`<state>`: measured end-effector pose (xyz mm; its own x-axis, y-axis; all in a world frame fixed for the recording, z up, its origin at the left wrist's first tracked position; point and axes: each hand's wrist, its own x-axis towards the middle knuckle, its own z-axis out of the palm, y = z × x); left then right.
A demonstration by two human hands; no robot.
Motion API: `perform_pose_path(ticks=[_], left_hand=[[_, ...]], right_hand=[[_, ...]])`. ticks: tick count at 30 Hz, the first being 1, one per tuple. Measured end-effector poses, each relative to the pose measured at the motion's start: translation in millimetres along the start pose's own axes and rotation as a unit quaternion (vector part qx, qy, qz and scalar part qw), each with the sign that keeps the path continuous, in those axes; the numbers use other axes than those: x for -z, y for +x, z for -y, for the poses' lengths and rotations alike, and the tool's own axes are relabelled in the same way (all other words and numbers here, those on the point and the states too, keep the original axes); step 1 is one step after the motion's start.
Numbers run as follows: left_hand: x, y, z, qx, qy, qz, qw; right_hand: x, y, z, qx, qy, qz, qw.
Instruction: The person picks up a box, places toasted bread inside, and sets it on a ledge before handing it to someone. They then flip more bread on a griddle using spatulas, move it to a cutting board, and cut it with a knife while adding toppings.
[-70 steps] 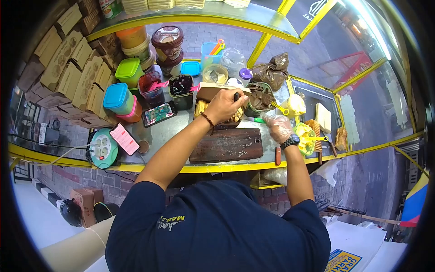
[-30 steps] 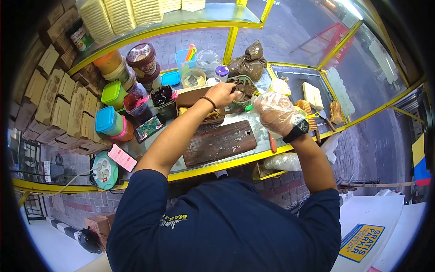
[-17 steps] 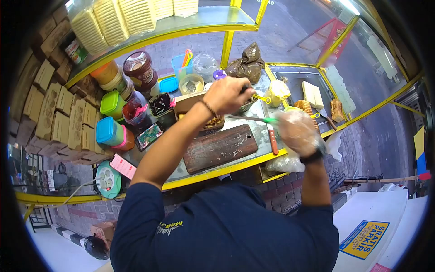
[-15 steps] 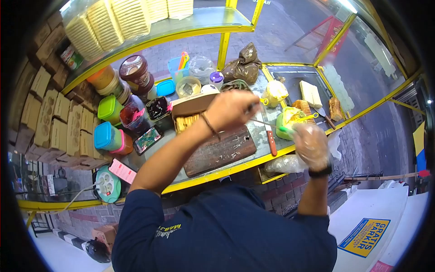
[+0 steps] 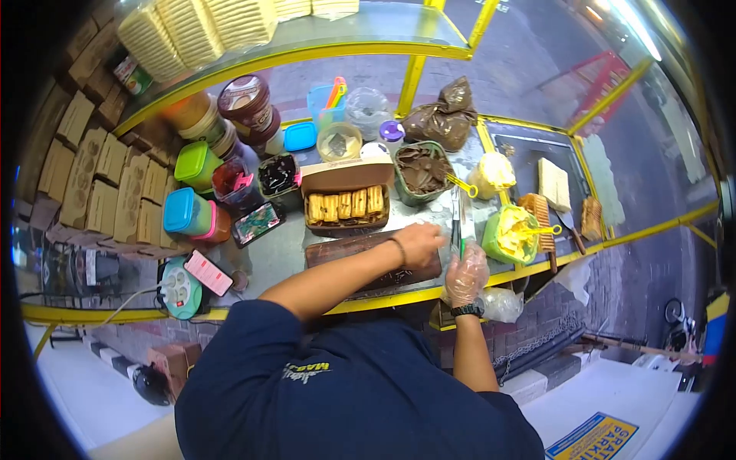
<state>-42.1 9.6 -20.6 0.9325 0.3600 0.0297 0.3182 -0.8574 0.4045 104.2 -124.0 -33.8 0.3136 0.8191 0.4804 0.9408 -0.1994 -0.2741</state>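
Note:
My bare left hand [image 5: 420,245] is closed over the right end of the dark wooden cutting board [image 5: 322,257]; anything inside its fingers is hidden. Just beside it, my right hand [image 5: 468,277], in a clear plastic glove, closes on a slim tool with a green handle [image 5: 461,247], partly covered by the fingers. Narrow metal blades [image 5: 457,215] lie on the counter right above that hand. Behind the board, an open cardboard box [image 5: 346,172] holds several filled toast pieces [image 5: 346,205]. A tub of chocolate spread [image 5: 422,169] stands to the box's right.
A green tub of yellow spread [image 5: 512,234] with a yellow spoon stands to the right, near toasted bread [image 5: 538,215] and a white bread block [image 5: 553,184]. Jam tubs [image 5: 277,176] and a phone [image 5: 257,225] are at left. A yellow-edged shelf [image 5: 307,55] hangs above.
Both hands have come down and closer together: the left from above the box to the board, the right leftward from the yellow spread tub with the green-handled tool. The chocolate tub is now uncovered to view.

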Motion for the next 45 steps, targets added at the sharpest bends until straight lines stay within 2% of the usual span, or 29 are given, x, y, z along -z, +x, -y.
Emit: perform_pose_path(ticks=[1, 2, 4, 6, 8, 9, 10, 12, 13, 14, 16, 17, 18, 20, 22, 23, 25, 27, 28, 29, 31, 34, 38, 39, 42, 43, 45], left_hand=[[18, -27, 1, 0.125, -0.044, -0.083, 0.988], [39, -59, 4, 0.245, -0.085, -0.165, 0.951], [61, -116, 35, 0.453, -0.029, -0.184, 0.872], [70, -165, 57, 0.592, 0.002, -0.207, 0.779], [63, -179, 67, 0.596, 0.003, -0.215, 0.774], [55, -186, 76, 0.597, 0.003, -0.219, 0.772], [49, -188, 88, 0.519, -0.018, -0.233, 0.822], [41, -186, 95, 0.512, 0.010, -0.229, 0.827], [40, -186, 97, 0.503, 0.031, -0.244, 0.828], [35, -187, 94, 0.496, 0.026, -0.239, 0.834], [41, -182, 72, 0.481, 0.019, -0.229, 0.846], [47, -182, 55, 0.473, 0.015, -0.207, 0.856], [51, -188, 35, 0.474, 0.012, -0.186, 0.860], [50, -213, 3, 0.465, -0.023, -0.201, 0.862], [55, -242, -26, 0.485, -0.050, -0.242, 0.839], [39, -258, -26, 0.515, -0.064, -0.249, 0.818], [24, -286, -28, 0.517, -0.085, -0.299, 0.798], [22, -318, -34, 0.522, -0.102, -0.357, 0.768], [19, -341, -32, 0.507, -0.009, -0.407, 0.760], [16, -363, -26, 0.486, 0.086, -0.452, 0.743], [18, -398, -17, 0.577, 0.228, -0.455, 0.639], [27, -425, -7, 0.668, 0.197, -0.402, 0.594], [12, -443, -17, 0.646, 0.190, -0.368, 0.641], [11, -442, -26, 0.620, 0.224, -0.387, 0.645], [-7, -446, -19, 0.547, 0.061, -0.557, 0.622], [-8, -445, -12, 0.548, 0.101, -0.576, 0.597], [-3, -444, 7, 0.544, -0.042, -0.639, 0.542]], right_hand=[[17, 19, 20, -0.024, 0.059, 0.107, 0.992], [6, 30, 31, -0.010, 0.116, 0.126, 0.985], [-17, 51, 57, 0.014, 0.229, 0.159, 0.960], [-38, 78, 92, -0.022, 0.201, 0.218, 0.955], [-74, 101, 107, 0.010, 0.163, 0.321, 0.933], [-94, 104, 111, 0.002, 0.171, 0.319, 0.932], [-106, 107, 114, 0.022, 0.162, 0.313, 0.936], [-122, 107, 109, 0.057, 0.173, 0.291, 0.939], [-129, 105, 102, 0.156, 0.144, 0.259, 0.942], [-134, 99, 91, 0.249, 0.049, 0.226, 0.940], [-99, 87, 77, 0.280, 0.045, 0.195, 0.939], [-88, 72, 61, 0.340, -0.112, 0.166, 0.919], [-79, 55, 49, 0.398, -0.257, 0.126, 0.872], [-35, 45, 50, 0.355, -0.025, 0.179, 0.917], [-9, 28, 74, 0.317, 0.132, 0.228, 0.911], [-17, 16, 83, 0.289, 0.148, 0.248, 0.913], [-32, -7, 105, 0.225, 0.170, 0.287, 0.915], [-30, -15, 123, 0.141, 0.222, 0.281, 0.923], [-27, -16, 132, 0.098, 0.246, 0.277, 0.924], [-27, -14, 130, 0.110, 0.270, 0.274, 0.916], [-42, -14, 117, 0.091, 0.282, 0.321, 0.899], [-49, -16, 112, 0.086, 0.285, 0.337, 0.893], [-40, -11, 115, 0.101, 0.272, 0.343, 0.893], [-39, -10, 116, 0.108, 0.269, 0.342, 0.894], [-37, -12, 119, 0.076, 0.279, 0.352, 0.890], [-41, -13, 116, 0.090, 0.277, 0.343, 0.893], [-55, -15, 108, 0.116, 0.274, 0.322, 0.899]])
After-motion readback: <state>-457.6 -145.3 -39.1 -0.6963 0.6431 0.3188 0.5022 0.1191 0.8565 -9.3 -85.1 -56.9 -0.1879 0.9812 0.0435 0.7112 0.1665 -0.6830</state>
